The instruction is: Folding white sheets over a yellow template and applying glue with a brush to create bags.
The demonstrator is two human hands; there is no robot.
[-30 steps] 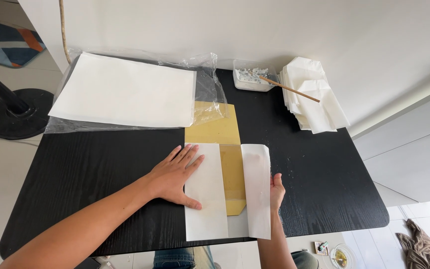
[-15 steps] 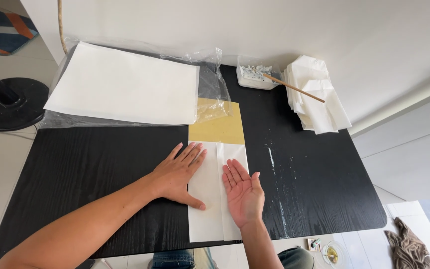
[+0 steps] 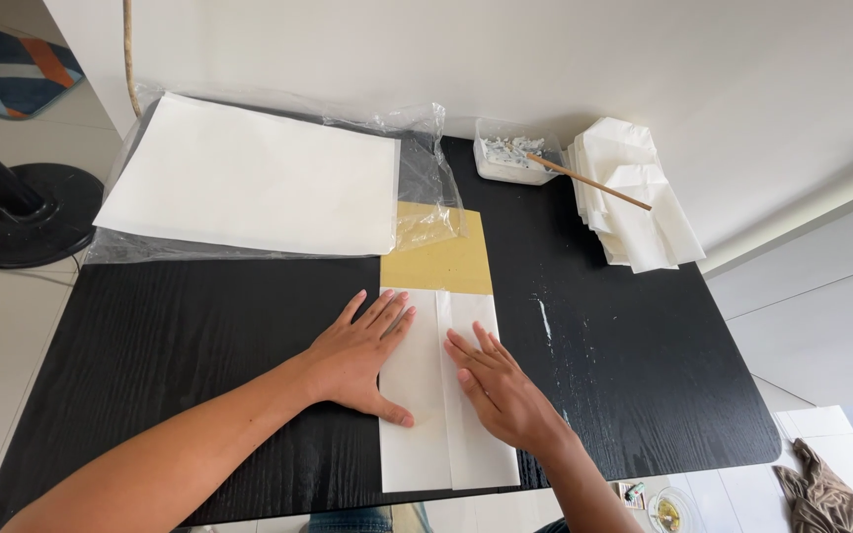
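Observation:
A white sheet of paper [image 3: 443,452] lies folded lengthwise near the front edge of the black table [image 3: 199,336], with both side flaps turned in over a yellow board [image 3: 438,262] that sticks out beyond it. My left hand [image 3: 359,355] lies flat, fingers spread, on the left flap. My right hand [image 3: 501,390] presses flat on the right flap, fingers pointing up and to the left. Neither hand grips anything.
A stack of large white sheets [image 3: 249,178] in a clear plastic wrap [image 3: 426,173] fills the back left. A small white tub [image 3: 510,158] with a wooden stick [image 3: 589,181] and a pile of folded white paper [image 3: 629,192] sit at the back right. A fan base [image 3: 17,212] stands on the floor to the left.
My right hand folded the right flap of the white sheet over to the left and now presses it flat. My left hand stayed on the left flap.

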